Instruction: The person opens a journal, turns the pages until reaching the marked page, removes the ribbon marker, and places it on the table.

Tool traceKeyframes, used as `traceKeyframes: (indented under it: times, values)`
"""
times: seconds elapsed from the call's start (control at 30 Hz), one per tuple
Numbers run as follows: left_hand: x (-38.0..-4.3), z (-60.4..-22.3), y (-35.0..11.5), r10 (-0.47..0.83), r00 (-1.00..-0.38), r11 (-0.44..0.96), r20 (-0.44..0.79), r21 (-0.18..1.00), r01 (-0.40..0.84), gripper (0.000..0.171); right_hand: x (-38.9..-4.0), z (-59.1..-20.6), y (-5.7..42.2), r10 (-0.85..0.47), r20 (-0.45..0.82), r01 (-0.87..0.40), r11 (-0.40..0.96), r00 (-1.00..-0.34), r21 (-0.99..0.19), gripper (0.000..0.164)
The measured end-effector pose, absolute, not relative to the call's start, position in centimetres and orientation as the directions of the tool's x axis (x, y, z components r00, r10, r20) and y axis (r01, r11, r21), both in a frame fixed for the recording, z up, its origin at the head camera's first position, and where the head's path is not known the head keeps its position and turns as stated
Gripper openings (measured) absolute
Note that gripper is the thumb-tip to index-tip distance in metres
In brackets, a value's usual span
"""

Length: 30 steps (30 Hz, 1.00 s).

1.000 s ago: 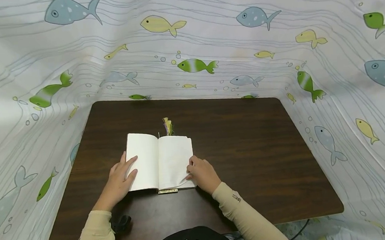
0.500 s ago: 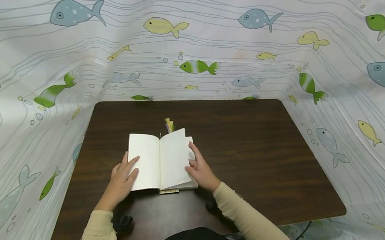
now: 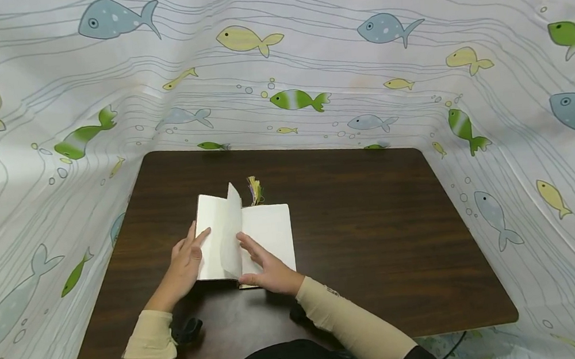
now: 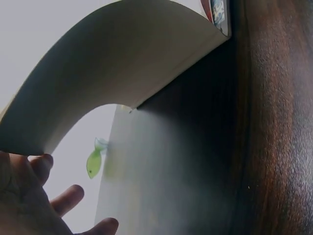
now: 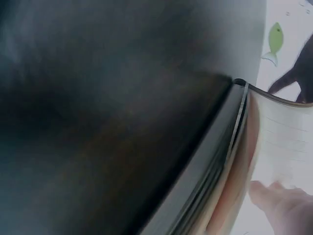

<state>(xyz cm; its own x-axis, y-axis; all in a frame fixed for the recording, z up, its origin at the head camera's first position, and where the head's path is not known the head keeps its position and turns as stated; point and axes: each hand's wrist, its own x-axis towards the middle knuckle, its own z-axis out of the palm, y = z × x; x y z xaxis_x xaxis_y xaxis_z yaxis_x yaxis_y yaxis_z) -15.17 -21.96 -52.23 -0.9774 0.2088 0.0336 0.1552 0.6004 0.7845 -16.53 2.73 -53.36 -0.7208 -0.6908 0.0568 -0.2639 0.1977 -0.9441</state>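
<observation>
An open notebook (image 3: 273, 224) with blank white pages lies on the brown table. One page (image 3: 230, 231) stands partly raised near the middle, leaning left. My left hand (image 3: 185, 263) grips the left side, some fingers over the page and others behind the cover. In the left wrist view that cover (image 4: 122, 54) bends up in a curve, with fingertips (image 4: 68, 199) below its edge. My right hand (image 3: 270, 268) reaches across the right half, fingers extended against the turning page. The right wrist view shows its blurred fingers (image 5: 283, 205) against a white page.
A yellow-green tassel (image 3: 255, 190) sticks out beyond the notebook's top edge. The dark wooden table (image 3: 366, 241) extends far to the right. A fish-patterned white curtain (image 3: 306, 45) surrounds it at the back and sides.
My right hand has swept left from the notebook's right edge to its middle, turning a page over. My left hand stays at the left side, which has lifted slightly.
</observation>
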Motion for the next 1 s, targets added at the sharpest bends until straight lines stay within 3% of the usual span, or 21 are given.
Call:
traceKeyframes:
  times: [0.13,0.27,0.4,0.53,0.67,0.83,1.0]
  values:
    - [-15.1,-52.1,-22.2,0.216,-0.976,0.562,0.015,0.816,0.137,0.062,-16.6,-53.7,1.8,-0.736,0.039,-0.446,0.367,-0.676,-0.817,0.077]
    - [-15.2,-52.3,-22.6,0.221,-0.975,0.523,0.033,0.840,0.147,0.062,-16.7,-54.2,1.1,-0.789,0.053,-0.617,0.435,-0.612,-0.656,0.070]
    - [-15.4,-52.5,-23.0,0.214,-0.977,0.559,0.003,0.820,0.125,0.067,-16.7,-54.2,0.9,-0.806,0.039,-0.686,0.476,-0.590,-0.549,0.070]
    - [-15.5,-53.0,-23.5,0.194,-0.979,0.609,-0.062,0.790,0.071,0.082,-17.1,-54.3,1.2,-0.814,0.011,-0.699,0.492,-0.581,-0.520,0.066]
    - [-15.5,-53.3,-23.6,0.177,-0.983,0.620,-0.057,0.782,0.066,0.086,-17.6,-54.2,2.3,-0.793,-0.060,-0.677,0.554,-0.606,-0.485,0.059]
    - [-15.5,-53.6,-23.8,0.210,-0.978,0.646,-0.015,0.752,0.127,0.076,-18.2,-54.3,4.9,-0.730,-0.165,-0.655,0.672,-0.663,-0.345,0.056]
    - [-15.2,-53.5,-24.0,0.221,-0.975,0.675,-0.012,0.723,0.144,0.067,-18.7,-54.7,7.8,-0.668,-0.224,-0.602,0.740,-0.710,-0.298,0.067]
